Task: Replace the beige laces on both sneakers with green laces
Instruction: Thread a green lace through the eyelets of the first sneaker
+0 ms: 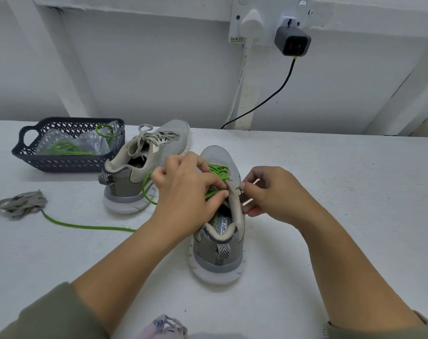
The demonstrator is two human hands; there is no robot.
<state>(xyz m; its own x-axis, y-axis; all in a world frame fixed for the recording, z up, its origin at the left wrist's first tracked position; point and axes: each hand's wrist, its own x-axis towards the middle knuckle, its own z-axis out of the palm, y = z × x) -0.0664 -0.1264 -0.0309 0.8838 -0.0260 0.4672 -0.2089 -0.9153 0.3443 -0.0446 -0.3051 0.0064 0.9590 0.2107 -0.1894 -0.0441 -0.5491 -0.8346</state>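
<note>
Near sneaker (218, 245) eyelets behind left hand (183, 192), green lace (86, 226) lost behind forearm (139, 245) — cloth (164, 325) edge-cropped

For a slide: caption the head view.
Left hand and right hand thread green lace into the near sneaker.

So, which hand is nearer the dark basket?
Left. The left hand pinches green lace over the near sneaker, right of the basket; the right hand is farther right.

White workroom: wall socket (269, 8), table (342, 192)
</note>
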